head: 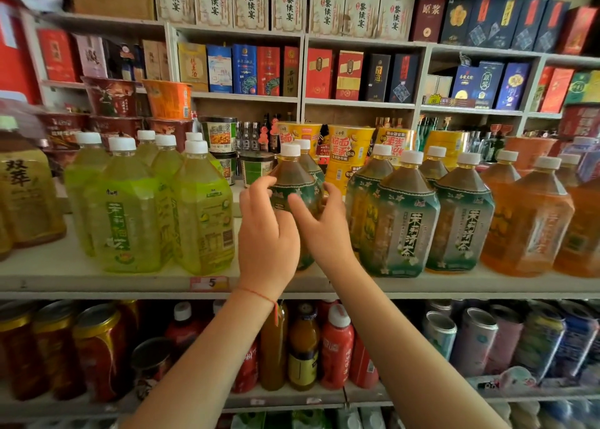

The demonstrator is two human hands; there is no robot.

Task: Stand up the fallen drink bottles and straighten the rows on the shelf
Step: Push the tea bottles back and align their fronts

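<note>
gripping an upright green-label bottle (293,182), cap up, left hand (264,234), right hand (319,224) both clasping

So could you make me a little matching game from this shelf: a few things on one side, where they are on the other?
Things:
1. yellow-green bottles
2. orange bottles
3. dark green bottle
4. cans

Places:
A. between both hands
B. shelf below, left
C. left of the hands
D. far right on the same shelf

Pairs: 1-C, 2-D, 3-A, 4-B
</note>
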